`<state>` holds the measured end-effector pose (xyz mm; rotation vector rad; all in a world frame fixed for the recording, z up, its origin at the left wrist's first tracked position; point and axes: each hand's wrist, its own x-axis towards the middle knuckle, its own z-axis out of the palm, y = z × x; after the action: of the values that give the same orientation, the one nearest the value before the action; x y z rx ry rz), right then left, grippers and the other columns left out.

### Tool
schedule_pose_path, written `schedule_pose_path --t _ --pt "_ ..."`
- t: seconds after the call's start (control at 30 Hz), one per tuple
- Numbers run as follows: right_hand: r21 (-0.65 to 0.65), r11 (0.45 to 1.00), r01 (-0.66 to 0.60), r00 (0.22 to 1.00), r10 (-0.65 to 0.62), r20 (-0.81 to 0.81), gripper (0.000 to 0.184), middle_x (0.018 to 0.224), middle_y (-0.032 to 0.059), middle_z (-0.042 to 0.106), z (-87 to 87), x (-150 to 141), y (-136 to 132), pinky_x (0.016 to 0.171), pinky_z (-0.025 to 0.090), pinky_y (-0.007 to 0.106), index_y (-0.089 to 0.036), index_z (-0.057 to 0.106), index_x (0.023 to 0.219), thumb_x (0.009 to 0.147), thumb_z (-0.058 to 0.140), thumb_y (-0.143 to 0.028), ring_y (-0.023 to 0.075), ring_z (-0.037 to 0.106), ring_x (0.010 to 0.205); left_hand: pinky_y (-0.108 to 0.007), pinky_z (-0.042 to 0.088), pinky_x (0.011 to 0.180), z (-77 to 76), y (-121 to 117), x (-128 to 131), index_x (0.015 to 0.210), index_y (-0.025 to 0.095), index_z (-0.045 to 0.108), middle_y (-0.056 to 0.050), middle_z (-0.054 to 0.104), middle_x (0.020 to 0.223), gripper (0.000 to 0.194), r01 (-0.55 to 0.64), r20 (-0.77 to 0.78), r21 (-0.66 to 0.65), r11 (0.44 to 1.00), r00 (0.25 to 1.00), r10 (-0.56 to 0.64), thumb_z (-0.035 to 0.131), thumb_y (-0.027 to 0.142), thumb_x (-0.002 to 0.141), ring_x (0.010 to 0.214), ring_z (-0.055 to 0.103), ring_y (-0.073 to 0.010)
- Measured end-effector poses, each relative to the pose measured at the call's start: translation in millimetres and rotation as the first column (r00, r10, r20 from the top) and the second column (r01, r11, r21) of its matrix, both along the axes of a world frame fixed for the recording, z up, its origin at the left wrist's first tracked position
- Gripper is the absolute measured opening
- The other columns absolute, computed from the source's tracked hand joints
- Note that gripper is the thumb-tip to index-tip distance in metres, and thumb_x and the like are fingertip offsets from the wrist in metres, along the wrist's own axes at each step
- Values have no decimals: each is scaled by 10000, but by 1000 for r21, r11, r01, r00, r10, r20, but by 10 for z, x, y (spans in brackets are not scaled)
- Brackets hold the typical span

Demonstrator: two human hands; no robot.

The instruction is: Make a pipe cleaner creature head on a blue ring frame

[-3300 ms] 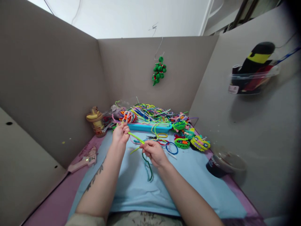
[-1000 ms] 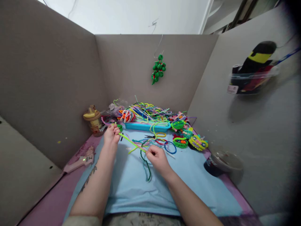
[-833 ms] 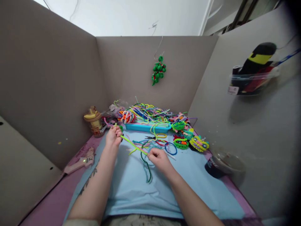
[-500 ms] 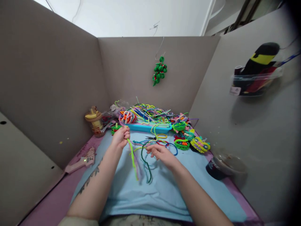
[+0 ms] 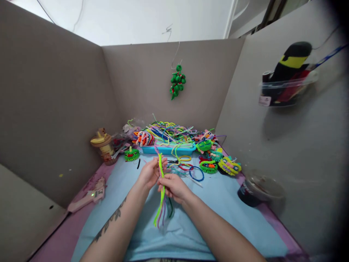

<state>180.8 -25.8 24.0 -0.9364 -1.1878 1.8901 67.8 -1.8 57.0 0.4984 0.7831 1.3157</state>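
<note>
Several fuzzy pipe cleaners (image 5: 160,213), yellow-green and purple, run lengthwise through both hands with their loose ends hanging toward me. My left hand (image 5: 150,174) has the upper part between its thumb and loosely curled fingers. Lower down, my right hand (image 5: 175,186) pinches the same bundle between thumb and fingers. A dark green pipe cleaner (image 5: 171,208) hangs below the right hand; whether it belongs to the bundle I cannot tell. Beyond the hands lie black-bladed scissors with yellow handles (image 5: 185,158) and a blue pipe-cleaner loop (image 5: 196,174).
A blue tray (image 5: 169,150) heaped with pipe cleaners stands at the back. Fuzzy pipe-cleaner figures (image 5: 208,165) sit at right, a green one (image 5: 132,154) at left. A pink glue gun (image 5: 88,198) lies left, a dark tub (image 5: 249,193) stands right. Grey panels (image 5: 169,105) enclose the table.
My right hand has moved left and closed on the bundle below my left hand. The left hand has come down and toward the middle, its fist loosened. The camera view has shifted slightly.
</note>
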Motion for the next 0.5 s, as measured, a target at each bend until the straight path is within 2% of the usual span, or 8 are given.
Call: schedule_pose_path --t 0.07,0.2,0.27,0.33,0.37,0.43,0.47,0.5 --pt "-5 1000 24 1000 -24 -19 254 486 -2 598 -28 -11 4 273 193 153 -122 573 651 630 630 -369 23 357 278 -232 512 580 -19 -53 28 955 96 611 -105 669 843 179 46 -72 -15 999 996 -47 509 174 831 716 638 -150" --pt "41 999 -23 1000 23 4 350 526 21 609 -67 -4 28 284 236 153 -125 551 633 646 621 -467 35 404 304 -166 354 364 -34 -86 43 924 120 623 -17 602 616 197 100 -182 -29 995 978 -104 618 208 748 527 578 -115" --pt "132 987 -87 993 76 87 392 619 50 644 -54 106 113 323 315 166 -125 572 689 690 571 -517 67 494 364 -166 381 405 5 -76 -10 829 128 612 18 543 549 174 94 -177 19 995 980 -89 665 239 707 521 562 -106" --pt "275 960 -57 969 -14 248 366 762 69 673 -19 317 275 391 396 200 -135 603 819 752 513 -484 107 573 454 -192 447 507 83 -73 -108 740 132 578 39 500 525 189 59 -171 101 993 984 -41 699 259 670 526 541 -91" --pt "367 930 28 923 -165 347 330 827 73 679 -1 449 379 420 418 219 -147 610 895 775 494 -431 122 590 489 -204 459 533 132 -79 -167 717 136 562 49 481 521 210 41 -184 141 989 983 -14 709 275 659 502 511 -77" --pt "613 775 154 717 -515 470 272 894 75 681 23 709 604 582 469 247 -164 634 953 809 456 -312 157 633 666 -190 425 478 233 -107 -280 712 143 546 62 454 522 246 11 -262 192 981 964 41 709 317 655 432 415 -47" --pt "694 710 118 605 -606 517 255 923 77 682 23 815 715 695 469 267 -169 651 945 809 455 -258 182 634 793 -172 380 433 278 -128 -327 709 144 542 64 443 522 252 2 -311 213 977 948 66 703 332 659 410 369 -37" --pt "715 698 43 519 -627 581 253 953 80 680 15 894 817 775 449 282 -171 664 941 805 456 -215 201 619 881 -156 329 399 315 -153 -362 704 145 539 64 435 522 254 -4 -356 232 973 930 89 695 341 666 397 332 -31"
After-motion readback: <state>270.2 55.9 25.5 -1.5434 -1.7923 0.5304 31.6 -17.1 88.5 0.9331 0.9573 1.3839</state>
